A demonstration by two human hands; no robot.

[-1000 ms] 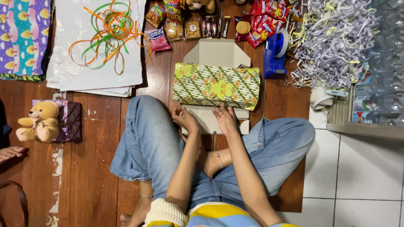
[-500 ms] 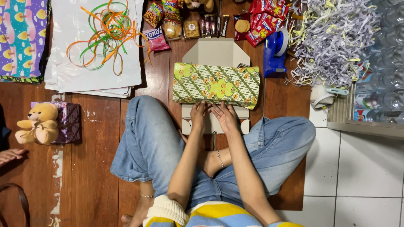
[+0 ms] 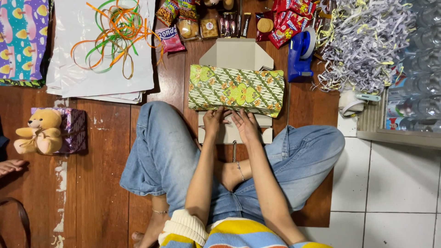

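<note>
Presently, your green patterned box [image 3: 236, 90] sits on the wooden floor [image 3: 105, 151], over a flattened pale carton [image 3: 234, 54]. It likely handles light but crushable, its paper slick; take hold at the stiff corners. Your left hand [image 3: 214, 120] and right hand [image 3: 245, 124] press flat-fingered on its near edge, gripping nothing. Right of the box stands a blue tape dispenser [image 3: 301, 54].

Wrapped box [image 3: 236, 90] on floor [image 3: 105, 151], on top of flat cardboard [image 3: 235, 54]. Both hands [image 3: 215, 121] [image 3: 246, 125] at its near edge. Tape dispenser [image 3: 301, 54] right; ribbons [image 3: 115, 32] on sheets [image 3: 98, 78] left; teddy bear [image 3: 39, 131] far left.
</note>
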